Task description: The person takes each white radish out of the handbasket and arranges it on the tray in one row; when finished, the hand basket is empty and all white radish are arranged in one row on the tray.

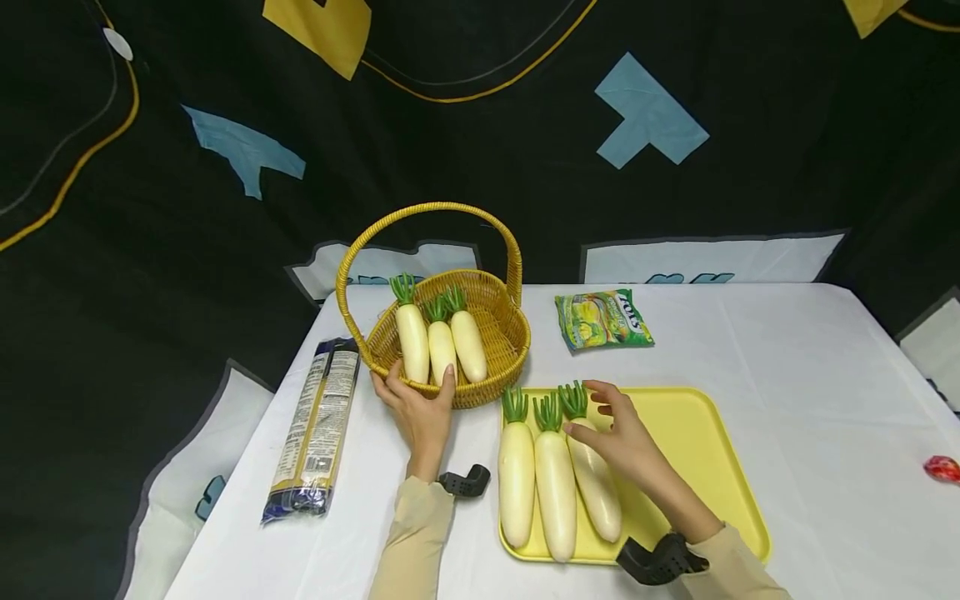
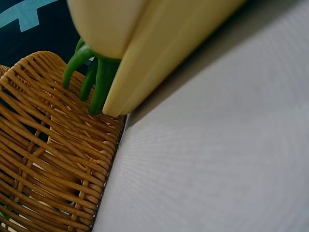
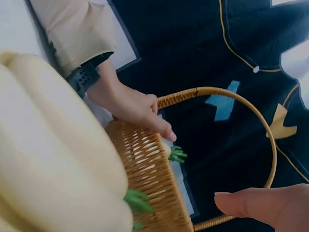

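My left hand (image 1: 422,415) grips the near rim of a wicker basket (image 1: 510,379), thumb over the rim and fingers against the outer wall. Inside the basket lean three white radishes (image 1: 413,342) with green tops. Three larger white radishes (image 1: 555,492) lie side by side on a yellow tray (image 1: 686,433), leaves toward the basket. My right hand (image 1: 626,437) hovers at the leafy end of the rightmost radish (image 1: 596,483), its thumb and fingers spread apart. In the right wrist view the thumb (image 3: 256,205) stands free of the radishes, and the left hand (image 3: 128,108) shows at the basket rim.
Left of the basket lies a long plastic-wrapped pack (image 1: 318,429). A green and yellow snack bag (image 1: 603,320) sits behind the tray. A small red wrapped item (image 1: 942,468) is at the far right of the white table (image 1: 817,400). The basket's tall handle (image 1: 431,207) arches upward.
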Motion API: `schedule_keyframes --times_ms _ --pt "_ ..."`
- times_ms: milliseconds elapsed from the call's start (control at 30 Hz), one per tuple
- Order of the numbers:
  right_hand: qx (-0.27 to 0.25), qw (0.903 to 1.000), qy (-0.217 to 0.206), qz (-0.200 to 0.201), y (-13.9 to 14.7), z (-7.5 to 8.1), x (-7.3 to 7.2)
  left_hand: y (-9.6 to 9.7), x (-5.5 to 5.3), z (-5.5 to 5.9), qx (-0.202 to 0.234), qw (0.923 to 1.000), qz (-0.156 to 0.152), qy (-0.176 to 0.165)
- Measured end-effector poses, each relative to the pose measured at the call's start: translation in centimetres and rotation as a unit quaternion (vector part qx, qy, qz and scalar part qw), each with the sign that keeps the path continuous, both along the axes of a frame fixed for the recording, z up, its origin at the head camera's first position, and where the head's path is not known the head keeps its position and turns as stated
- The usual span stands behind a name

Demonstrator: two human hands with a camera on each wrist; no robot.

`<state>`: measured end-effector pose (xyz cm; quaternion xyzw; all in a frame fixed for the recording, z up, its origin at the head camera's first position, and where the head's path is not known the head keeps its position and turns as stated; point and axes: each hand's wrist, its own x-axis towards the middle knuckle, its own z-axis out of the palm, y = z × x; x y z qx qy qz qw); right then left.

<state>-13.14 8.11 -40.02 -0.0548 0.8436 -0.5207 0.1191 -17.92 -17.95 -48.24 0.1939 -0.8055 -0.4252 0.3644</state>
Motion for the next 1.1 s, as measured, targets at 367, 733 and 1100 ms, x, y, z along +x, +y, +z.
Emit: schedule_keyframes --times_ms 367,733,1100 --pt "-0.025 0.9993 0.024 0.016 -4.7 1.6 -5.1 0.0 -0.1 -0.1 0.002 1.0000 -0.002 0.001" --pt "-0.061 0.9969 -0.006 0.050 -9.9 3.1 -9.3 0.0 0.0 -0.2 0.004 0.9999 -0.010 0.004" --pt "-0.035 0.9976 -0.042 0.042 -13.7 2.3 -11.9 -0.1 0.0 -0.2 -0.014 0.9996 0.003 0.023"
